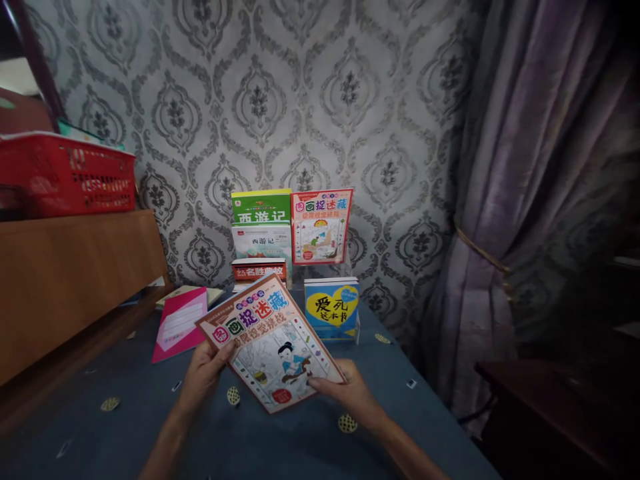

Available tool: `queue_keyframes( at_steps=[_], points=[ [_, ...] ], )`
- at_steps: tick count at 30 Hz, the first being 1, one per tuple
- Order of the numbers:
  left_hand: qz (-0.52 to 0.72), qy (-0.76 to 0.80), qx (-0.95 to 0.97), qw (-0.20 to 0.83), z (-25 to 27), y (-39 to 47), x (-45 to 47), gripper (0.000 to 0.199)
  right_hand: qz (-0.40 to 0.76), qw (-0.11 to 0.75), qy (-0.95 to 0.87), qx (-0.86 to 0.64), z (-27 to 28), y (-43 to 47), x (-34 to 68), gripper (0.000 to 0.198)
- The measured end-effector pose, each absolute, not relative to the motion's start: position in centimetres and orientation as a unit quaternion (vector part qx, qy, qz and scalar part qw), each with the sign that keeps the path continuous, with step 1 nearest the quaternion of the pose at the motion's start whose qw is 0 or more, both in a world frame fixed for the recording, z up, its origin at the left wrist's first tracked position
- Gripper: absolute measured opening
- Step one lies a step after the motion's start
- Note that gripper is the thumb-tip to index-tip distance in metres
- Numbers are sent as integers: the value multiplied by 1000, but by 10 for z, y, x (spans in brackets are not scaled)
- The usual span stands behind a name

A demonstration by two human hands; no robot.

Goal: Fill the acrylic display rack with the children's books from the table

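A brown-bordered picture book is held up, tilted, above the blue cloth. My left hand grips its left edge with the thumb on the cover. On its lower right edge, my right hand has its thumb over the front. Behind it stand a green book, a white book and a red-covered book, partly hidden by the held one. A red-bordered picture book leans upright to their right. Lower down is a blue book with a yellow heart.
Pink and pale booklets lie at the left, the pink booklet in front. A red plastic basket sits on a wooden cabinet at far left. Patterned wallpaper rises behind. A purple curtain and dark furniture are at right.
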State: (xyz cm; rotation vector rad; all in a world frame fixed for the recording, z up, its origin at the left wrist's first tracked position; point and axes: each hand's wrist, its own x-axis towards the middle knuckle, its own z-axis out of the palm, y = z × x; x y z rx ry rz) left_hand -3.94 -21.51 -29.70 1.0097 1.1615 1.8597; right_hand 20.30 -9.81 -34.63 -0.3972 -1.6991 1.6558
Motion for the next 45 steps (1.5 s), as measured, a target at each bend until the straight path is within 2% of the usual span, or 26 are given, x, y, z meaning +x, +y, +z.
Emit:
queue_keyframes(
  at_steps=[12, 18, 25, 33, 45],
  points=[
    [660, 512, 414, 363, -329, -209, -40, 51, 573, 338, -721, -192, -377, -87, 205, 36],
    [605, 530, 444, 395, -350, -211, -19, 47, 581, 375, -689, -219, -382, -88, 199, 38],
    [618, 548, 447, 343, -357, -217, -11, 46, 615, 419, -631, -221, -367, -98, 185, 39],
    [615, 539, 453, 355, -365, -217, -14, 49, 620, 404, -636, -216, -372, -100, 185, 43],
    [589, 571, 451, 352, -374, -215, -22, 67, 581, 339, -719, -173, -360, -91, 202, 53]
  ],
)
